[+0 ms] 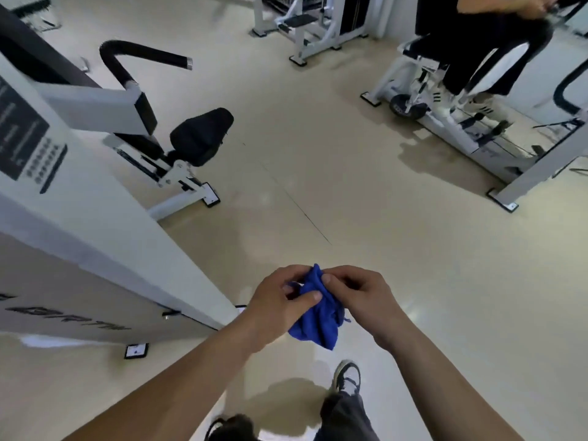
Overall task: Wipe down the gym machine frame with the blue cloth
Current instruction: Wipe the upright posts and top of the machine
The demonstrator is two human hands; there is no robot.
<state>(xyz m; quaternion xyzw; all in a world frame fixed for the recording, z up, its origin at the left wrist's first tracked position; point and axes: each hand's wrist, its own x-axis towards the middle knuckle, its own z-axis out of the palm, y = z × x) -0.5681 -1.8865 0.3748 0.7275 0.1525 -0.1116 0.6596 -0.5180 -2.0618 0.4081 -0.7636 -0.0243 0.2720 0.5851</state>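
Both hands are closed on the blue cloth (pixel 318 316), which hangs bunched in the air between them and touches no machine. The left hand (pixel 276 300) grips the cloth's left side with its thumb pressed across the front. The right hand (pixel 359 297) pinches the cloth's top edge with curled fingers. Below both hands the rest of the cloth droops in loose folds, with a thin stray tail at its lower right.

The step in hand looks like readying the cloth, not yet wiping. To do it well, I would fold it into a flat pad with a fresh face outward. I would also tuck in the drooping corner and the tail so nothing snags on bolts or brackets. The pad can then sit in one palm, leaving the other hand free to steady against the machine.

The gym machine frame (pixel 105 249), a white upright with a dark label, stands to the left of the cloth, near but apart from it. Farther up and left of the cloth is a black padded seat (pixel 200 135). Just below the cloth a shoe (pixel 348 375) rests on the beige floor (pixel 318 186). Well up and right of the cloth, another person (pixel 477 43) sits on a second machine, so broad arm swings are best avoided.
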